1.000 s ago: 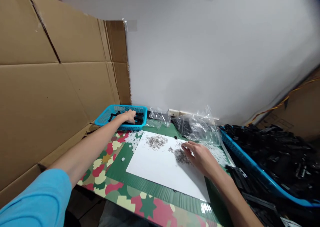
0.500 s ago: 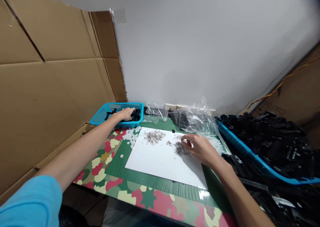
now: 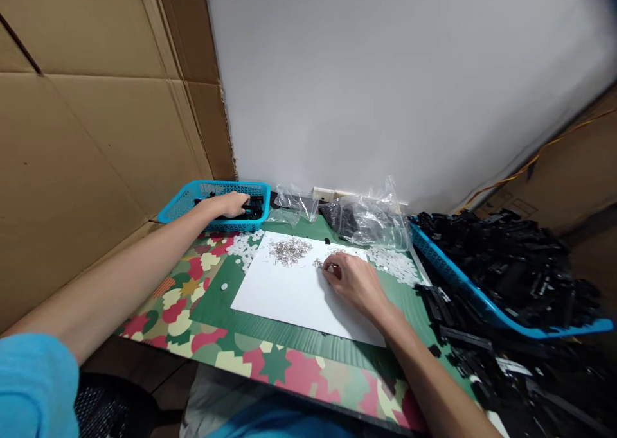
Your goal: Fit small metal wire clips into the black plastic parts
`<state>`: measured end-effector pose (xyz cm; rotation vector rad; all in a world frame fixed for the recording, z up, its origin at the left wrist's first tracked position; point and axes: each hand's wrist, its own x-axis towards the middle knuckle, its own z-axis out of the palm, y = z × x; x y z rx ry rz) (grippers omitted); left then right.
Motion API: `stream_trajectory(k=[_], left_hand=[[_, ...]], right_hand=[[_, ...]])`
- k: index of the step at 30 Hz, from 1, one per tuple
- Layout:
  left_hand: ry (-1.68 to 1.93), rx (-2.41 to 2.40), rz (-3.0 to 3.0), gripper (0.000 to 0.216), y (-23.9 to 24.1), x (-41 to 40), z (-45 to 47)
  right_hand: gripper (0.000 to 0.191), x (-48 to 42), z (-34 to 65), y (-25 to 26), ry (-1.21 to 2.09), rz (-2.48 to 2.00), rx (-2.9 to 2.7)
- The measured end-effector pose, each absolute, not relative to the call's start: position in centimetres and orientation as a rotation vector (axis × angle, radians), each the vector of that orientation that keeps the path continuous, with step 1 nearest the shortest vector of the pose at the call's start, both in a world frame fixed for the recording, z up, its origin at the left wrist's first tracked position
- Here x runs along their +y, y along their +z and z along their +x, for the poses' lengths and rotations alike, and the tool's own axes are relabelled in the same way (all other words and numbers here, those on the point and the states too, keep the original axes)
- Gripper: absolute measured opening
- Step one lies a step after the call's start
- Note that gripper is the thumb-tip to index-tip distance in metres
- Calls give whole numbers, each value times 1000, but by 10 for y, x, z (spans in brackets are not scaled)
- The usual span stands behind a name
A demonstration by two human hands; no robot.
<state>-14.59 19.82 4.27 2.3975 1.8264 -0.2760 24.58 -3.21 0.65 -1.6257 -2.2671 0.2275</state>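
Observation:
My left hand (image 3: 232, 203) reaches into a small blue basket (image 3: 186, 201) at the back left and rests, fingers curled, on black plastic parts (image 3: 251, 210) inside it. My right hand (image 3: 354, 279) lies on a white sheet of paper (image 3: 289, 293), its fingertips pinched at a small heap of tiny metal pieces (image 3: 319, 263). A larger heap of the same metal pieces (image 3: 288, 250) lies further left on the sheet. What the pinch holds is too small to see.
White round discs (image 3: 245, 245) are scattered left and right of the sheet on a green mat (image 3: 313, 341). Clear plastic bags (image 3: 366, 219) lie at the back. A large blue tray (image 3: 463, 284) heaped with black parts fills the right. Cardboard walls stand on the left.
The view has tilted down and shifted. My right hand slid left over the small metal heap and now covers it. My left hand stays in the small basket.

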Motion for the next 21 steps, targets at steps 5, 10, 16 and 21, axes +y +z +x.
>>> stream_trajectory(k=[5,10,16,21], left_hand=[[-204,1844,2443,39,57,189,-153],[-47,1867,2464,38,70,176,-153],[354,1864,2406,34,85,158,-157],[869,1755,2235,19,102,147,-152]], right_hand=[[15,-31,246,0,265,-1635,-2260],[13,-36,242,0,289,-1552,-2282],[10,-39,239,11,394,-1471,-2146],[15,-29,243,12,586,-1390,-1986]])
